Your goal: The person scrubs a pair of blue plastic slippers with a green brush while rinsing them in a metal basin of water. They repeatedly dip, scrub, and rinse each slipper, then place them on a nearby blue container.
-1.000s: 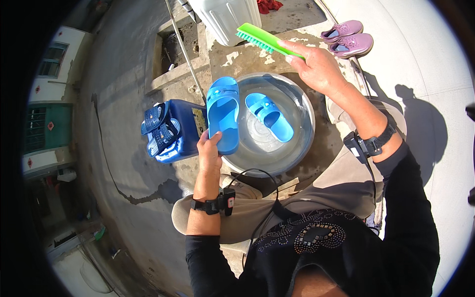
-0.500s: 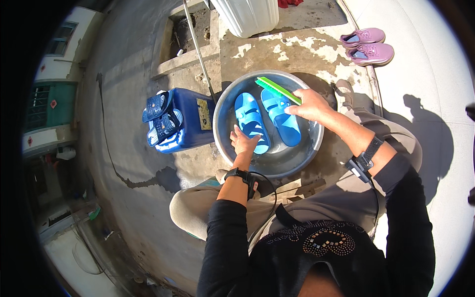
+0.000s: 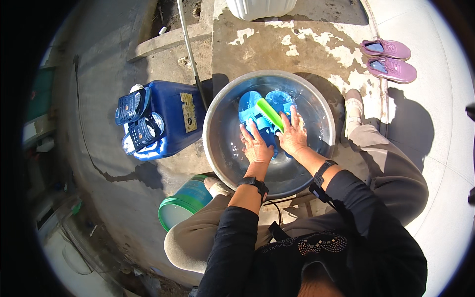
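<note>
Blue plastic slippers [image 3: 257,115], 2 of them, lie wet in a round metal basin [image 3: 222,148] w/ water. Left hand [image 3: 256,144] is pressed flat on one slipper, fingers spread. Right hand [image 3: 293,135] lies open beside a green brush [image 3: 269,114]. Left of basin is a blue jerrycan [image 3: 173,119] w/ yellow rectangular label; near the knee, a green-rimmed tub [image 3: 184,204]. Floor is cracked concrete [image 3: 104,148], outdoors, in sun.

Upper right: pink shoes [image 3: 388,58]. Left of centre: blue jerrycan [image 3: 170,119] bearing dark sandals [image 3: 136,119]. Lower centre: green-rimmed bucket [image 3: 184,205].
</note>
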### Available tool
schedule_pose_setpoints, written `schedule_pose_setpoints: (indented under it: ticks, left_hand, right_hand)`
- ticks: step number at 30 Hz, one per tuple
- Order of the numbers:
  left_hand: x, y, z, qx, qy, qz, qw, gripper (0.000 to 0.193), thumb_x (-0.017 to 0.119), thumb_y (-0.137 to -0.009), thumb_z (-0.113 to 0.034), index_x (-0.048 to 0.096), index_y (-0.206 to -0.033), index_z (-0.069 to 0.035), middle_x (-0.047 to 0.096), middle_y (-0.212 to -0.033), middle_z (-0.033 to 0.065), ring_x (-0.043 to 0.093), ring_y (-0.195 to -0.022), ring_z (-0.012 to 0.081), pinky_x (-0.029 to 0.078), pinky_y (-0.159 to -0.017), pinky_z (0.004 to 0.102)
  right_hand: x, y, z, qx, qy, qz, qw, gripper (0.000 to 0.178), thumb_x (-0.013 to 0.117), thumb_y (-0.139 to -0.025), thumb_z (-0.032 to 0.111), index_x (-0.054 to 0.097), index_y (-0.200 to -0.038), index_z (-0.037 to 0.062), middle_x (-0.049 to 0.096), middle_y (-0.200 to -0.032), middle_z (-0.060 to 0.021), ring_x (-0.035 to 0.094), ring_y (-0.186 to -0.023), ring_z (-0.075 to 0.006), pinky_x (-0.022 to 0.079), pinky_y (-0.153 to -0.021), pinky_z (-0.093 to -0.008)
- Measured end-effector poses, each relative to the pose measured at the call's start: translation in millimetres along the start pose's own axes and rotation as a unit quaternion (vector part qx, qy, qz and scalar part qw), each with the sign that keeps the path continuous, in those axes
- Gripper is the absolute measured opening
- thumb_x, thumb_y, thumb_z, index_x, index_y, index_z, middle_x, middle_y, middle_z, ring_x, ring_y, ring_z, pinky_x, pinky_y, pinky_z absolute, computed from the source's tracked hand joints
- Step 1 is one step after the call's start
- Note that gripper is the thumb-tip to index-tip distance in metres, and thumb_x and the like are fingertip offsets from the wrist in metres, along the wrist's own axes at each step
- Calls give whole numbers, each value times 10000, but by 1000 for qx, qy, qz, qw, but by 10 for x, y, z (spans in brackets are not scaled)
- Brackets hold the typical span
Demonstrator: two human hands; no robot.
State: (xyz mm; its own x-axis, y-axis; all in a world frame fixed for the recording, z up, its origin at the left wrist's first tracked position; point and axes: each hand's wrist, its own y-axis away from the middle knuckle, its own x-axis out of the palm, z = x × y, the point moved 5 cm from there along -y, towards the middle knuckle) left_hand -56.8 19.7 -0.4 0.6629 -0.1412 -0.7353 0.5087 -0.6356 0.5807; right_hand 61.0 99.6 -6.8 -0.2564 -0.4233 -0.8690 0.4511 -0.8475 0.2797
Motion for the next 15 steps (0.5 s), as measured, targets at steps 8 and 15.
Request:
schedule_pose_setpoints:
  ticks: [8, 15]
  left_hand:
    - [223, -167, 27, -26, -57, 77, 995, 1154, 816, -639, -243, 55, -1504, -165, 6, -1543, 237, 236, -1372, 430, 362, -1034, 547]
    - [237, -118, 115, -11, -25, 21, 999, 1066, 759, -652, -128, 113, -1500, -146, 69, -1538, 226, 315, -1335, 396, 459, -981, 458]
  right_hand:
    - [315, -20, -93, 10, 112, 38, 993, 830, 684, -689, 201, 328, -1438, 212, 63, -1561, -149, 216, -1369, -464, 392, -909, -593]
    - [249, -35, -127, 11, 57, 36, 998, 772, 673, -653, 110, 424, -1379, 198, 123, -1547, -162, 264, -1329, -481, 425, -916, -590]
